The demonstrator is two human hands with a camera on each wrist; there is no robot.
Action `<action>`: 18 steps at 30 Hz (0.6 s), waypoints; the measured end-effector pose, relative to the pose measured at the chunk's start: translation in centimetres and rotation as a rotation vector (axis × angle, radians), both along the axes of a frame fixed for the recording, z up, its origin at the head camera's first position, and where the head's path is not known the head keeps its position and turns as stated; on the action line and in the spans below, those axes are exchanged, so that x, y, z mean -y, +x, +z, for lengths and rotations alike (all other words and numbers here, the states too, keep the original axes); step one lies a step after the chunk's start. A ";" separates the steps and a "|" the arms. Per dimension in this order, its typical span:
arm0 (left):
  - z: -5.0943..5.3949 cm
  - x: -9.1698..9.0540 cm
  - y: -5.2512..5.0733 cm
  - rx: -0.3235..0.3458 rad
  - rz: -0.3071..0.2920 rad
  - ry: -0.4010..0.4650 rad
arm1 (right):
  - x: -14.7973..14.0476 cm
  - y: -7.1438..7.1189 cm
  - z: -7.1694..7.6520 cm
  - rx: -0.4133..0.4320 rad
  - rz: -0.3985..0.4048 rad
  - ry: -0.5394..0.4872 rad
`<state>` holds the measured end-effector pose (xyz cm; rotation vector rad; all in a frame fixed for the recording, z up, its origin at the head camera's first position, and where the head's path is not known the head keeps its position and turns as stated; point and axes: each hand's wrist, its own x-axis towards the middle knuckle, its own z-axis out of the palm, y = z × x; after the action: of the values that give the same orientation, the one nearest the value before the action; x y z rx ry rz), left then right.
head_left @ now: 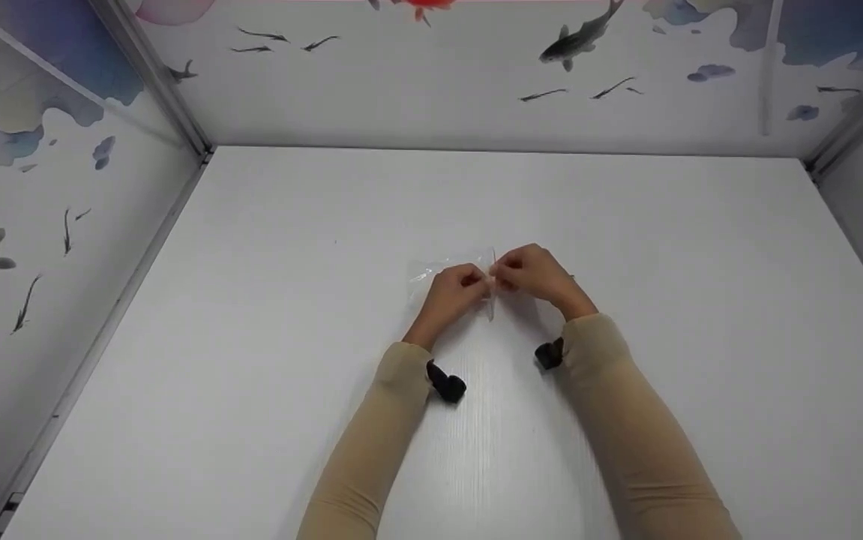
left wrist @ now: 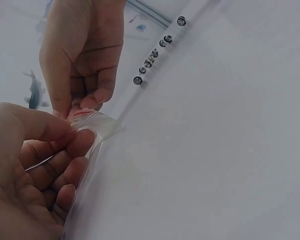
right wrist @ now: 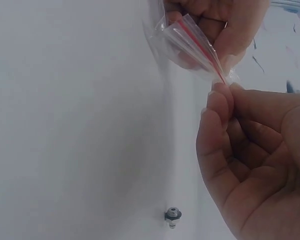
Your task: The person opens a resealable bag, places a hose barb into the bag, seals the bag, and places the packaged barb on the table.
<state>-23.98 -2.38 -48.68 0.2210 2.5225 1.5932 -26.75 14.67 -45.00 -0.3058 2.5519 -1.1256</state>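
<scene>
A clear plastic bag (head_left: 425, 276) lies partly under the left hand (head_left: 455, 294), with its edge standing up between both hands. A red strip runs along the bag's edge (right wrist: 194, 42) in the right wrist view. The left hand (left wrist: 32, 167) pinches this edge between thumb and fingers. Close beside it, the right hand (right wrist: 262, 150) pinches the end of the same edge, thumb against curled fingers. The fingertips of the two hands almost meet. Whether the bag holds anything cannot be told.
Several small metal fittings with dark rings (left wrist: 148, 64) stand in a loose row beyond the hands on the white table (head_left: 326, 225). One such fitting (right wrist: 173, 215) shows below the right hand. Patterned walls (head_left: 438, 90) enclose the table's back and sides.
</scene>
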 end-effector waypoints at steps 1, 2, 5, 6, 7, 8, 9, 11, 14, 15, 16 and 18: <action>0.0 0.0 0.0 0.003 0.000 0.006 | 0.0 0.0 0.1 -0.004 0.007 0.001; 0.1 -0.1 0.0 0.005 0.000 0.011 | -0.1 0.0 0.1 -0.006 0.012 0.000; 0.2 -0.2 0.1 0.008 -0.005 0.015 | -0.3 0.1 0.3 -0.010 0.016 0.001; 0.2 -0.3 0.1 0.010 -0.005 0.013 | -0.4 0.1 0.4 -0.012 0.017 0.009; 0.2 -0.3 0.1 0.012 -0.004 0.011 | -0.4 0.1 0.4 -0.012 0.016 0.015; 0.3 -0.3 0.1 0.014 -0.002 0.006 | -0.5 0.1 0.4 -0.012 0.014 0.023; 0.3 -0.3 0.1 0.017 0.001 0.004 | -0.6 0.1 0.4 -0.013 0.012 0.030; 0.4 -0.4 0.1 0.018 0.002 -0.003 | -0.7 0.1 0.5 -0.016 0.011 0.042; 0.6 -0.4 0.2 0.022 -0.008 0.000 | -0.9 0.1 0.6 -0.020 0.012 0.047; 0.7 -0.4 0.2 0.024 -0.017 0.007 | -0.9 0.1 0.6 -0.022 0.015 0.048; 0.8 -0.4 0.3 0.022 -0.026 0.012 | -1.0 0.1 0.7 -0.022 0.015 0.050; 0.9 -0.4 0.3 0.022 -0.041 0.025 | -1.1 0.1 0.8 -0.020 0.014 0.058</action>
<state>-23.64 -1.93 -47.74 0.2553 2.4671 1.6034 -26.60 15.78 -44.17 -0.3220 2.5902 -1.0466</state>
